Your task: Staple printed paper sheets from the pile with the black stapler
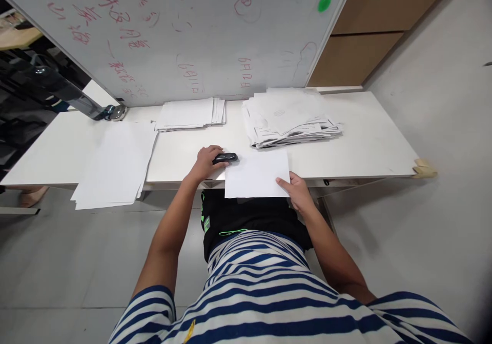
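My left hand (209, 160) is closed around a black stapler (226, 157) at the front part of the white table. The stapler's nose lies over the top left corner of a white sheet of paper (255, 177); whether more sheets lie under it I cannot tell. At the sheet's right edge, my right hand (296, 187) pinches it with the thumb on top and the fingers below. The sheet's near edge sticks out past the table's front edge, above my lap.
Behind the sheet lies an untidy paper pile (288, 113), with a smaller stack (190, 113) to its left. Large sheets (115, 159) overhang the table's front edge at left. A whiteboard (215, 36) rises along the back. A padded corner (425, 168) marks the table's right end.
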`<state>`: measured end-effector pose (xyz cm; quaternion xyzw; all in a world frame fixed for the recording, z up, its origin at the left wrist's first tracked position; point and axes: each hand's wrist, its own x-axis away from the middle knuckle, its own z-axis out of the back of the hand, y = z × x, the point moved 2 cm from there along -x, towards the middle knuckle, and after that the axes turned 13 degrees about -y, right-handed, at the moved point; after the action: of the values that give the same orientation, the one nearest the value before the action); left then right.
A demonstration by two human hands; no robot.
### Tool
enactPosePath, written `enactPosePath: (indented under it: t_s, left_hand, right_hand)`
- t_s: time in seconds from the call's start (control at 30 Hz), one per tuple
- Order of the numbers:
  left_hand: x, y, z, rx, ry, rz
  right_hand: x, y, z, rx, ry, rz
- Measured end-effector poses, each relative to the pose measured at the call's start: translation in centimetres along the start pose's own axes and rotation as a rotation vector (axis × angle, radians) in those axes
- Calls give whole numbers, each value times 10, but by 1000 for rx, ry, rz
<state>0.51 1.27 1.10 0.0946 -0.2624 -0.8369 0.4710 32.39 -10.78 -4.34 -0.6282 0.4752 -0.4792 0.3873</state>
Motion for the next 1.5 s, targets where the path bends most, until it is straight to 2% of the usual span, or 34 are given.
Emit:
enactPosePath:
  t_s: [0.13, 0.2, 0.3, 0.4, 0.53, 0.67, 0.83, 1.03, 1.1, 1.2, 1.27, 1.3, 1.37, 1.5]
  left_hand:
    - [4, 15, 16, 105, -93, 62]
    - [-1, 26, 27, 181, -40, 100]
    - [-22, 41, 36, 219, 111, 135]
    - [-50, 49, 26, 164, 145, 196]
    - [-74, 46, -2, 61, 149, 295]
    - [-76, 43, -20, -59, 215, 234]
    - [-79, 45, -25, -97, 172, 209]
    - [-73, 47, -14, 28, 175, 252]
    - [-67, 49, -7, 154, 245, 224]
    - [-51, 53, 2, 375, 526, 119]
    - [-36, 54, 5, 446, 718, 61]
    - [-29, 52, 4, 439, 767, 49]
    - [-16, 45, 1, 342, 744, 52]
    - [-5, 23, -11, 61, 439, 94]
  right_hand:
    - [2, 2, -10, -12, -13, -23]
    - [4, 2, -13, -16, -6, -28]
    - [5, 2, -14, -21, 5, -33]
    - [4, 2, -13, -17, 9, -7]
    - [3, -4, -8, 19, 27, 7]
    - [-2, -8, -1, 67, -2, -14]
    - [-11, -8, 3, 84, -15, -36]
    - [-16, -6, 3, 46, -20, -45]
    - [-16, -5, 3, 41, -20, -27]
    - [-16, -2, 3, 4, -13, -3]
    - [-14, -3, 1, -13, 6, 8]
    - [-12, -4, 0, -14, 17, 13]
    - [-9, -10, -3, 1, 28, 29]
    - [1, -34, 2, 76, 52, 91]
